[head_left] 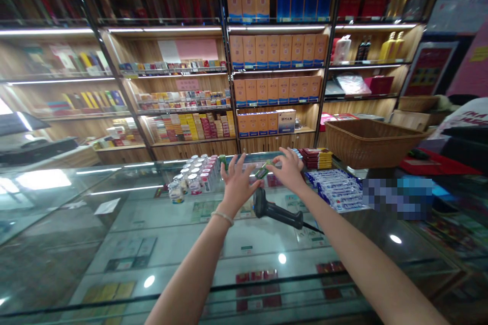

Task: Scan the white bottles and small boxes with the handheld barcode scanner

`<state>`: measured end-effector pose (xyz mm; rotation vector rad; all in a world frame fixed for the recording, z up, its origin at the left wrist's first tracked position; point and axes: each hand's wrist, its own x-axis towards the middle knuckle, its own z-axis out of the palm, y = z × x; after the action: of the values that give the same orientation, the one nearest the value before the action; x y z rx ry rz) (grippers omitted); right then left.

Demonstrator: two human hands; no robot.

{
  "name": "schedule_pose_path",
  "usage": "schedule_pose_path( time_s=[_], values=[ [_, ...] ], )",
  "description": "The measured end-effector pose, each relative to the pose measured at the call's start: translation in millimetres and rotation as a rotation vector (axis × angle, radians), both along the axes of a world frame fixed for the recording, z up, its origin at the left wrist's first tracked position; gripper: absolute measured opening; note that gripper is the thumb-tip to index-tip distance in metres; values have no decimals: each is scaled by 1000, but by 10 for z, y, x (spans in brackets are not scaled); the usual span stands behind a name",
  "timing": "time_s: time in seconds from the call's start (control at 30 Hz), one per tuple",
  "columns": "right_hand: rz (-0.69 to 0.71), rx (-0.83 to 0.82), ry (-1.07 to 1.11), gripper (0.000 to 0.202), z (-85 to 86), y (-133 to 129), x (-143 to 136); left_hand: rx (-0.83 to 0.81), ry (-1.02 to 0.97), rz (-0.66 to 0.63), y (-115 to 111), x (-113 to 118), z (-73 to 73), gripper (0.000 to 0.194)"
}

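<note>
My right hand pinches a small green pack above the glass counter, with thumb and fingers at its right end. To its left, my left hand is open with fingers spread. Its thumb reaches toward the pack's lower side; whether they touch I cannot tell. Another small green pack stands just beyond my left fingers, beside several small white and pink containers. Below my hands, a black handheld barcode scanner lies on the glass, its cable running right under my right forearm.
Blue-and-white packets lie in a row on the right, near stacked red and yellow packs. A wicker basket stands behind them. Boxed goods fill the shelves across the back. A person's white sleeve shows at far right.
</note>
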<state>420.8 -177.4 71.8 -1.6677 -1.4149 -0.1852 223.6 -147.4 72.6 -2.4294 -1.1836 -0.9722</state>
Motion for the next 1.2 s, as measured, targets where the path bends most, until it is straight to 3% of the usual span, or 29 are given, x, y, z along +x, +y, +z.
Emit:
schedule_pose_path(
  time_s=[0.33,0.5,0.63,0.9,1.07,1.2],
  values=[
    [29,-6,110,31,-180,-35,-137,3,-35,7,-27,-157,-181,33],
    [22,6,91,34,-227,-39,-146,14,-63,10,-51,-163,-144,26],
    [4,61,-30,33,-205,-144,-118,49,-69,6,-77,-214,-83,25],
    [-37,138,-565,33,-240,-371,-70,64,-29,-30,-70,-275,-74,22],
    [-34,245,-654,17,-365,-297,-63,70,6,-114,-60,-289,-102,17],
    [-55,263,-643,15,-369,-294,-64,74,-16,-126,-47,-313,-107,19]
  ],
)
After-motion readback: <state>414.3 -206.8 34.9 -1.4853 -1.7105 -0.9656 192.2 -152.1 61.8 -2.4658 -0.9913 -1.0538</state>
